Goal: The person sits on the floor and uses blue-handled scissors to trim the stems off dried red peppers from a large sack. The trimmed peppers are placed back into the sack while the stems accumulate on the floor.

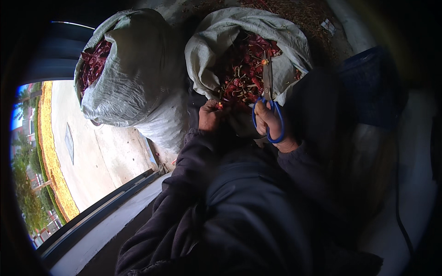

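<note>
My right hand (274, 126) grips a pair of scissors (267, 81) by its blue loop handles. Its metal blades point away from me over an open white woven sack (201, 58), nearly together, with a small yellow-orange bit near their tips. In the sack lie dried red chili peppers (253, 70) and many pale curled stems. At the sack's near rim, my left hand (208, 115) is closed, fingertips pinching a small red piece with yellow-orange at its end, seemingly a chili pepper (219, 106). The hand hides the rest of that piece.
On the left stands a fuller woven sack (138, 69) of dried red chilies (95, 62), beside a doorway sill (100, 208). Dry brown debris (307, 17) covers the floor beyond. A dark blue container (371, 86) is at right, with a black cable (399, 214) nearer me.
</note>
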`<state>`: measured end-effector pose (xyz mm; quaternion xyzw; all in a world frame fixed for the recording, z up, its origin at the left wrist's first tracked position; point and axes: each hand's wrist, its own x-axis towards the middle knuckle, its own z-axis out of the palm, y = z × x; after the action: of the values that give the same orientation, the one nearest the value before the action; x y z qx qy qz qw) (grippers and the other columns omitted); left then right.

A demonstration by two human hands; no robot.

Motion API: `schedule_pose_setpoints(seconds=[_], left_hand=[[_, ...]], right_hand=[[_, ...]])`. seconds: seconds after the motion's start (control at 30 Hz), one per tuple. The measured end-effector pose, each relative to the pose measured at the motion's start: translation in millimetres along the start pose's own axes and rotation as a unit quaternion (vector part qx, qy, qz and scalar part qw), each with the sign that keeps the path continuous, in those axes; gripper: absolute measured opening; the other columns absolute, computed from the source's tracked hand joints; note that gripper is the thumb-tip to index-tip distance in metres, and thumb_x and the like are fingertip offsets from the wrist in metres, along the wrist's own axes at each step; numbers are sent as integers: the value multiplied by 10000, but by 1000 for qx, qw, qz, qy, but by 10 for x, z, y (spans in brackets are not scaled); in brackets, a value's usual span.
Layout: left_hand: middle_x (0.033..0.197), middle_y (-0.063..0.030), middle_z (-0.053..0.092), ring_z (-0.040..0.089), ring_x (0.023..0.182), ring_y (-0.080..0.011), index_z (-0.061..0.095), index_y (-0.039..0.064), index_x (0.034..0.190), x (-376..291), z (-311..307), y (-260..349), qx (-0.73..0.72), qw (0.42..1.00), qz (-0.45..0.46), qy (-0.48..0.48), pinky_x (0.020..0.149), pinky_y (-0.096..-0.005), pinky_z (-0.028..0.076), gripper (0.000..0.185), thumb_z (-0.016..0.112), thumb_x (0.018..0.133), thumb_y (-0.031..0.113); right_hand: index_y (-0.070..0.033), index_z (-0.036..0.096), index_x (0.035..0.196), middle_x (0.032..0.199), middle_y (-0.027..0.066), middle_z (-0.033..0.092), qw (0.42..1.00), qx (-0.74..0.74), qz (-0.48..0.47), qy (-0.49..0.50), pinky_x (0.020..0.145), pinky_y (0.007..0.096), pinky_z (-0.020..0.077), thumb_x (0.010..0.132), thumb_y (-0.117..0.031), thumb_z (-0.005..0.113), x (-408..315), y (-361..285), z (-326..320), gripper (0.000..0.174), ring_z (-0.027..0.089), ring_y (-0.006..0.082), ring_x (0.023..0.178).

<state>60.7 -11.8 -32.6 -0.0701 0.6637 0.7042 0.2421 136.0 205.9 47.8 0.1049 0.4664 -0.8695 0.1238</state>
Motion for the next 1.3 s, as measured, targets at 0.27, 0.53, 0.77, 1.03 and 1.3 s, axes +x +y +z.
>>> schedule_pose_setpoints(seconds=[0.27, 0.53, 0.77, 1.03, 1.3], left_hand=[[1024, -41, 689, 661, 924, -144, 636, 13, 1106, 158, 285, 128, 33, 987, 112, -107, 824, -295, 540, 223, 683, 888, 15], [1020, -130, 662, 679, 916, -324, 678, 94, 1040, 625, 740, -75, 641, 703, 275, -137, 765, -417, 560, 395, 808, 695, 236], [872, -94, 677, 662, 796, -255, 715, 68, 1034, 696, 457, 92, 270, 944, 187, 24, 738, -341, 539, 218, 751, 871, 207], [706, 7, 601, 507, 599, -89, 608, 50, 860, 470, 60, 427, -86, 995, 43, 10, 584, -263, 401, 71, 657, 906, 73], [919, -69, 691, 650, 815, -162, 626, 21, 1077, 248, 68, 387, -136, 990, -7, -45, 717, -308, 523, 191, 648, 888, 26]], right_hand=[[-88, 595, 1067, 870, 33, 592, 980, 155, -123, 20, 778, 337, 480, 998, -484, 577, 12, 134, -238, 403, 578, 173, 820], [-86, 511, 1220, 1101, 79, 596, 960, 121, -219, 126, 1019, 405, 454, 1033, -486, 506, 10, 83, -185, 441, 596, 225, 1081], [-71, 566, 1160, 1120, 66, 631, 993, 75, -44, 77, 1036, 413, 463, 1035, -433, 530, 0, 278, -151, 385, 633, 242, 1117], [-29, 629, 1022, 791, 56, 653, 902, -365, 39, 228, 692, 293, 498, 951, -475, 660, 191, 330, -96, 453, 657, 145, 773], [13, 581, 924, 695, 80, 577, 922, -361, -30, 135, 659, 399, 482, 903, -431, 727, 252, 581, -164, 467, 575, 241, 649]])
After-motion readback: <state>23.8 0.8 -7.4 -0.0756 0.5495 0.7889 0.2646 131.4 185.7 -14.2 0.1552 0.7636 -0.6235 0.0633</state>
